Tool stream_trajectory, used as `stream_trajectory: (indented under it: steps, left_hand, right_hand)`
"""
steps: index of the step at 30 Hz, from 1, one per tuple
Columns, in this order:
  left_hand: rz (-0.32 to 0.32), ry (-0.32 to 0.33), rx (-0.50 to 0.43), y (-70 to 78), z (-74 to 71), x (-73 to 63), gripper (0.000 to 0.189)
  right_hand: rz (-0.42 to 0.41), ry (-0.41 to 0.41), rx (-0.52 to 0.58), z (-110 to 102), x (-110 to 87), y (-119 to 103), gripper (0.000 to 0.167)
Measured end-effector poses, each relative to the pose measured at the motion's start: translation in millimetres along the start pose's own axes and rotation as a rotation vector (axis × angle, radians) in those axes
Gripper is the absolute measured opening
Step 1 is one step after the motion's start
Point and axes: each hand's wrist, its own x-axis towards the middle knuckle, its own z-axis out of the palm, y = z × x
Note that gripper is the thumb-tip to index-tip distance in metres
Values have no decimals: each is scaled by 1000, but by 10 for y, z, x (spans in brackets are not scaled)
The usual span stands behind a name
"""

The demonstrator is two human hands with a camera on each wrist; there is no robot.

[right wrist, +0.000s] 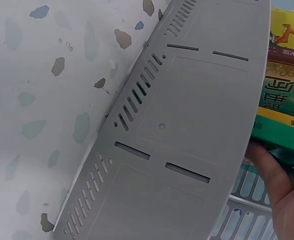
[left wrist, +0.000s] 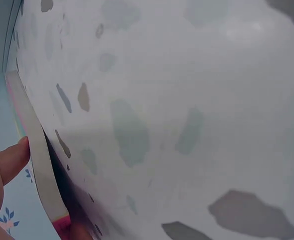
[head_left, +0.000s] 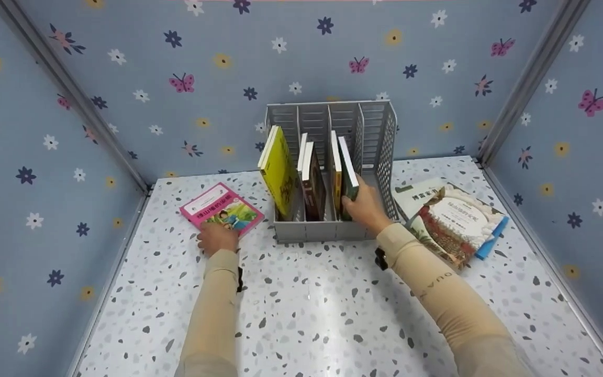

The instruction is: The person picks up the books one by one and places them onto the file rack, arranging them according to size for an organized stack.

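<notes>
At the left, a pink picture book point(head_left: 210, 201) lies on the speckled table. My left hand point(head_left: 219, 238) pinches its near corner, thumb on the cover. In the left wrist view the book's page edge point(left wrist: 39, 160) stands tilted up from the tabletop, a dark gap beneath. My right hand point(head_left: 367, 209) holds a dark green book point(right wrist: 284, 130) upright in the third compartment of a grey file rack point(head_left: 306, 232). Beside that book leans one with a yellow-orange spine point(head_left: 337, 180). Most of the right fingers are hidden by the book and rack front.
Yellow-green books point(head_left: 280, 178) fill the leftmost compartment and brown-spined books point(head_left: 313, 186) the second. To the right of the rack lies a loose pile of books point(head_left: 458, 220), a blue one point(head_left: 491, 238) lowest. Flowered wall panels point(head_left: 218, 104) enclose the table.
</notes>
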Motion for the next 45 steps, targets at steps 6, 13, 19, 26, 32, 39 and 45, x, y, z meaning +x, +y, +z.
stream_trajectory:
  steps: [6, 13, 19, 26, 32, 39, 45]
  left_hand:
    - [-53, -77, -131, -39, -29, 77, 90]
    - [-39, -176, -190, -77, -127, 123, 90]
    - [-4, -244, -273, -94, -201, 158, 92]
    - [33, -323, -375, -126, -214, 236, 88]
    - [69, -319, -395, -130, -244, 271, 82]
    - [120, -351, -392, -97, -367, 208, 85]
    - [171, -336, -478, 40, -458, 78, 79]
  right_hand:
    - [8, -58, -26, -25, -22, 23, 85]
    - [3, -121, 2, -37, -40, 29, 91]
    - [-21, -159, -13, -52, -44, 35, 94]
    - [-44, -222, -44, -62, -56, 66, 91]
    - [-35, -245, -63, -60, -62, 50, 89]
    - [-28, -235, -91, -28, -70, 37, 83]
    - [-34, -183, -96, -27, -77, -1, 75]
